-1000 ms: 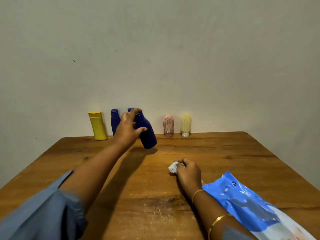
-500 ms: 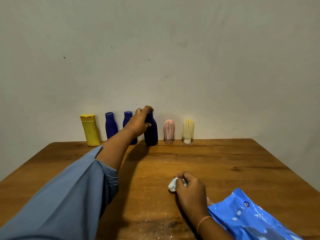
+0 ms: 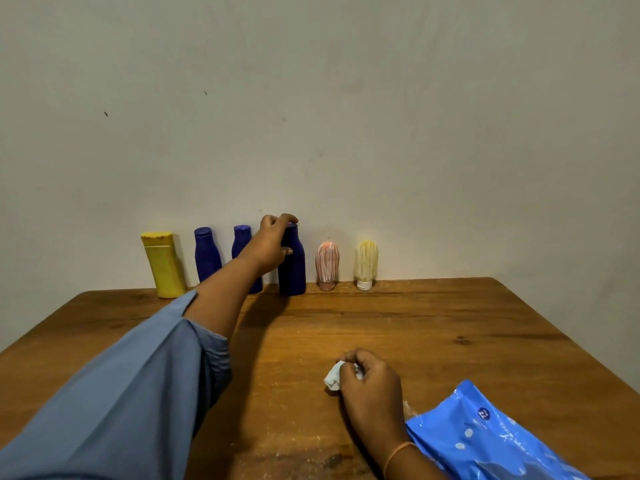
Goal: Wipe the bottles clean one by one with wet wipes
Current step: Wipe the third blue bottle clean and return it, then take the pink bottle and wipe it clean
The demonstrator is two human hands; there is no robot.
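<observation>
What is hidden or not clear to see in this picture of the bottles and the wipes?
Head view, the only one:
middle blue bottle: lower part behind the left forearm.
dark blue bottle: cap under the left hand.
wet wipe: mostly balled inside the right hand.
wipes pack: cut by the lower right edge; print too small.
</observation>
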